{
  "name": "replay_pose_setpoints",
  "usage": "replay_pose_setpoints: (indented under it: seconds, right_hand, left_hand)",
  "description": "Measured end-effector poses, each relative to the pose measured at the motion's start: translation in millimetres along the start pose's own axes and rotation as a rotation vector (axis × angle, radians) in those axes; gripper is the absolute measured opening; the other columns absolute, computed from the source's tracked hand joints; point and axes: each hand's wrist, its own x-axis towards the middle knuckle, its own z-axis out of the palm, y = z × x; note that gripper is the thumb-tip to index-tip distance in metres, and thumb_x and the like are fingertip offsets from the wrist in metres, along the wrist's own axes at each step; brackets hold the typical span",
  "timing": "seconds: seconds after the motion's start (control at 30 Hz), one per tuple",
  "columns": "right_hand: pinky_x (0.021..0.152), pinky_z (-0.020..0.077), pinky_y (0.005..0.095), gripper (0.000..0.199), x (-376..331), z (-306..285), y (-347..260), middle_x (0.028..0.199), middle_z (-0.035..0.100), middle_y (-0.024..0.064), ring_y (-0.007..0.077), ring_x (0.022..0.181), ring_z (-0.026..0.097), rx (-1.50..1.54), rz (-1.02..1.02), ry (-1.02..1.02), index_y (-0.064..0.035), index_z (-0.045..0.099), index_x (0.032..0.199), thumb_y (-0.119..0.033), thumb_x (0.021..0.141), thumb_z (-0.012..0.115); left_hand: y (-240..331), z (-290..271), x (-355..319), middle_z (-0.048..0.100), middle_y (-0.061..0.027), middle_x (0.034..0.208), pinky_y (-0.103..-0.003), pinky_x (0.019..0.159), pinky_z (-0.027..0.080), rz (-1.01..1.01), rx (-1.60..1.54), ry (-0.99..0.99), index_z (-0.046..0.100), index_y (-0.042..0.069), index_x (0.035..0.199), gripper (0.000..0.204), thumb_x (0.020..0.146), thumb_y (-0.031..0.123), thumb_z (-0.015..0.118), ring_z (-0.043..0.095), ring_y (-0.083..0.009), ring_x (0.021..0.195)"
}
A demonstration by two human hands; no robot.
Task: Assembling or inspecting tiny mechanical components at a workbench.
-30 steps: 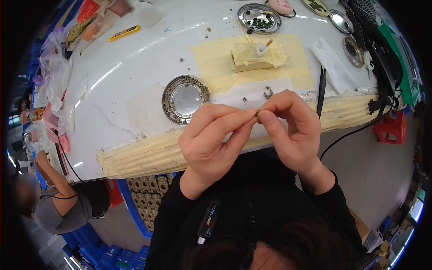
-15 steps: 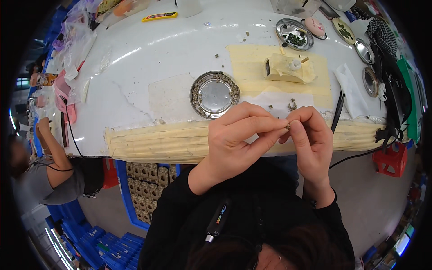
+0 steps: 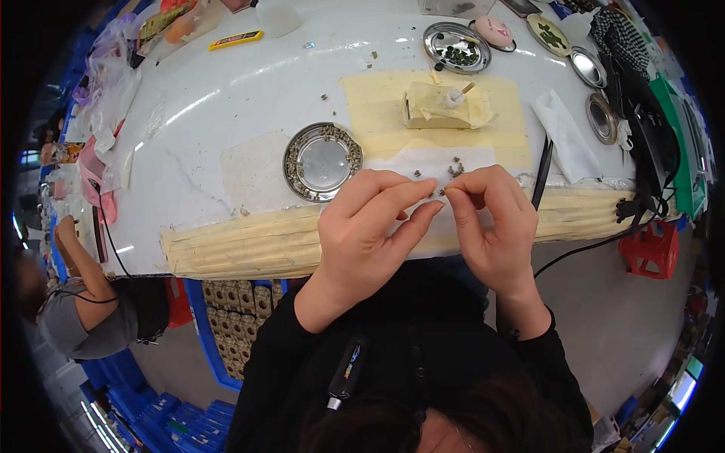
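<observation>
Over the front edge of the table, my right hand [image 3: 495, 223] pinches a tiny dark brass-coloured part [image 3: 443, 192] between thumb and forefinger. Beside it, my left hand [image 3: 370, 226] has its thumb and forefinger parted, with nothing visible between them. Just beyond my fingertips, a small cluster of similar parts [image 3: 456, 167] lies on white paper, with a single one [image 3: 418, 174] to its left. A round metal dish [image 3: 325, 166] left of my hands has many such small parts around its rim.
A tape-covered block [image 3: 434, 109] with a small white nozzle-like piece stands beyond my hands. Farther back are a metal dish of dark green pieces [image 3: 457, 45] and a yellow cutter [image 3: 236, 40]. A blue crate [image 3: 198, 317] sits below the table; another person's arm [image 3: 91, 264] is at left.
My left thumb and forefinger have parted and come away from the small part, which stays in my right fingertips. The whole view has shifted slightly, with table things now farther left.
</observation>
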Motion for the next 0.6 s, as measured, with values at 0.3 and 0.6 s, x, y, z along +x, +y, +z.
replay_pose_setpoints:
  seconds: [0.3, 0.6]
  right_hand:
    - [0.061, 0.0431, 0.0342, 0.01, 0, -9, 3, 0.076, 0.059, 0.0075, 0.0264, 0.068, 0.054, 0.042, -0.008, -0.059, -0.0021, 0.062, 0.082, 0.001, 0.077, 0.07]
    - [0.059, 0.0424, 0.0274, 0.005, -6, -18, 4, 0.079, 0.06, 0.0049, 0.0152, 0.067, 0.053, 0.481, 0.266, -0.135, -0.0016, 0.062, 0.085, -0.002, 0.086, 0.067]
  left_hand:
    - [7, -1, -3, 0.063, -0.0053, 0.08, -0.026, 0.052, 0.048, 0.001, 0.083, -0.046, 0.072, 0.003, 0.094, 0.023, 0.073, -0.002, 0.078, 0.058, -0.0135, 0.064]
    - [8, 3, 1, 0.065, -0.0062, 0.081, -0.025, 0.054, 0.048, 0.021, -0.073, -0.052, 0.071, 0.002, 0.087, 0.021, 0.069, -0.006, 0.077, 0.06, -0.015, 0.064]
